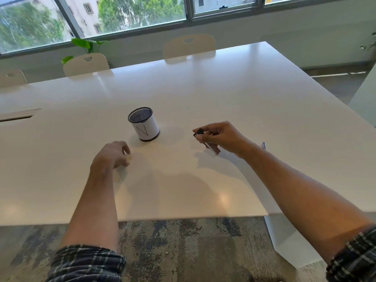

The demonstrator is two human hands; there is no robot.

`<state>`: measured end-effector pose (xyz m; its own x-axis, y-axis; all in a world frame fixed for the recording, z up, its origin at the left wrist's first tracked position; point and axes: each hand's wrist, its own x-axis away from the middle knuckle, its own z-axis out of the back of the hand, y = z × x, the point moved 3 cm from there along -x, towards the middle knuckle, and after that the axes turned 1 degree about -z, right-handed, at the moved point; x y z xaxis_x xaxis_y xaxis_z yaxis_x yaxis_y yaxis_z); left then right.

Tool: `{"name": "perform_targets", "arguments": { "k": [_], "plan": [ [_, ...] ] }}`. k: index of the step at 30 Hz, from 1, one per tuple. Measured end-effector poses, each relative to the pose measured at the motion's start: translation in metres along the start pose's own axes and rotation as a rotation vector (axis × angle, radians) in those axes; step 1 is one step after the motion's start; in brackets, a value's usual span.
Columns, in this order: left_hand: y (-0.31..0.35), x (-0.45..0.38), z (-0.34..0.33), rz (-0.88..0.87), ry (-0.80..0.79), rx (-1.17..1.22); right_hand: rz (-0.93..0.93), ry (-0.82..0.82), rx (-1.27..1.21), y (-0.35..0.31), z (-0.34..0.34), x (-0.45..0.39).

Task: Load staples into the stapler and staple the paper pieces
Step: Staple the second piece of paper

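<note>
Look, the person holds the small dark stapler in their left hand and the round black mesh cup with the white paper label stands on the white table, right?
Not quite: the head view shows the small dark stapler in the right hand, not the left. The left hand rests on the white table. The round black mesh cup with the white paper label does stand on it.

The white table (203,88) in front of me carries a mesh pen cup (143,124) wrapped in white paper marked N, standing upright near its middle. A small bluish scrap (263,145) lies just past my right wrist.
</note>
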<state>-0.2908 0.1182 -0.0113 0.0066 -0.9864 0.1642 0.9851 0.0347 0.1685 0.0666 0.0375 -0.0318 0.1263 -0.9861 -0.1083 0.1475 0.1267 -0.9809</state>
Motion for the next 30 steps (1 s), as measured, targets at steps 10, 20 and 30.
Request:
{"name": "perform_targets", "arguments": {
  "k": [10, 20, 30],
  "plan": [
    [0.000, 0.008, -0.009, 0.007, 0.030, 0.165, -0.019, 0.004, 0.004, 0.000, -0.002, 0.008],
    [0.106, 0.032, -0.013, -0.439, 0.029, 0.483, -0.147, -0.090, -0.112, -0.004, -0.014, 0.009],
    [0.177, 0.046, -0.025, -0.616, -0.020, 0.880, -0.182, -0.153, -0.028, 0.001, -0.002, 0.017]
  ]
}}
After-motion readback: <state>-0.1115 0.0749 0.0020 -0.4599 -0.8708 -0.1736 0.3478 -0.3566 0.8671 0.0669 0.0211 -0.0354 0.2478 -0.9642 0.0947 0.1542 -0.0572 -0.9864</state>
